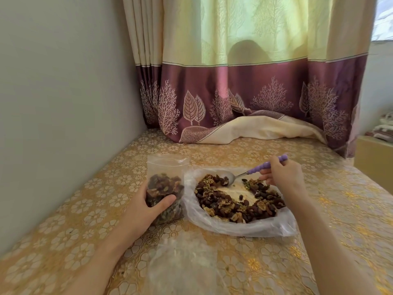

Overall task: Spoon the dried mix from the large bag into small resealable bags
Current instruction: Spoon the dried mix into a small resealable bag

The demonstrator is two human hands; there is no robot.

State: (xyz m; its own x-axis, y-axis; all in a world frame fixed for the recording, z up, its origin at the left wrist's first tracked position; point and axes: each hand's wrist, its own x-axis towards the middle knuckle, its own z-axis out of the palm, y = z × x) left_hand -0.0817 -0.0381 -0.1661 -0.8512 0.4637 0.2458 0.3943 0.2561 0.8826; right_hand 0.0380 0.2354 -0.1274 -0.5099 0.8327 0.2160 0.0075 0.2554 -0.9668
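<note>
Curling round the lower half of a small resealable bag (pixel 164 188), the fingers (pixel 164 201) of the left hand (pixel 142 206) grip it upright on the tablecloth (pixel 331 201), thumb across its front; the bag is roughly half full of dried mix, and its zip top stands open above the fill. Just right of that bag, touching or nearly touching it, lies the large bag (pixel 238 211), a clear plastic sack spread wide open with the dried mix (pixel 236 204) of raisins, walnut pieces and seeds ringed around a bare patch. Over its far side, the right hand (pixel 282 173) pinches the purple handle of a spoon (pixel 253 170), whose metal bowl rests in the mix at the sack's far edge. Another clear empty bag (pixel 182 267) lies flat nearer the person than the large bag. Behind the large bag, a purple-and-cream curtain (pixel 244 86) pools onto the tablecloth.
</note>
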